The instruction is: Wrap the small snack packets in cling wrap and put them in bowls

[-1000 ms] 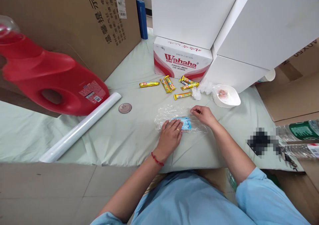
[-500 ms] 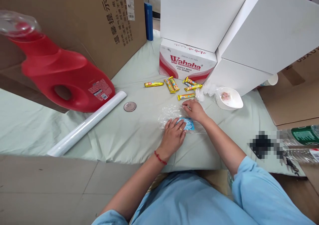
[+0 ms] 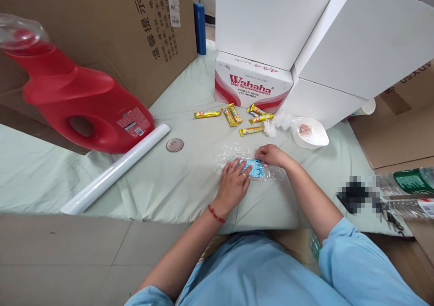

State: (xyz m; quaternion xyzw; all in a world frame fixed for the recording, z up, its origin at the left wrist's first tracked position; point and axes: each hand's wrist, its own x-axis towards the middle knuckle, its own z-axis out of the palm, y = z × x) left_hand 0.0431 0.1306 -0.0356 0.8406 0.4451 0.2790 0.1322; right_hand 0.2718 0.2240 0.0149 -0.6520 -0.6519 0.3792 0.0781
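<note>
A small blue-and-white packet (image 3: 255, 169) lies on a crinkled sheet of clear plastic wrap (image 3: 224, 154) on the cloth. My left hand (image 3: 234, 179) rests flat with its fingers spread, covering the packet's left part and some of the wrap. At the packet's upper right, my right hand (image 3: 273, 155) has thumb and fingers drawn together, seemingly pinching the wrap's edge; the fingertips partly hide it. Beyond the hands, several yellow snack bars (image 3: 251, 131) are scattered on the cloth.
To the left are a plastic wrap roll (image 3: 117, 168), a round button-like disc (image 3: 175, 145) and a large red jug (image 3: 84, 98). A Wahaha carton (image 3: 252, 84) and white boxes stand behind. Rightward sit a white bowl (image 3: 320, 136), crumpled plastic (image 3: 284, 120) and clear bottles (image 3: 389, 184).
My right hand has moved right and nearer to me, from the wrap's far side to the packet's upper right corner. More of the packet shows. My left hand stays on it.
</note>
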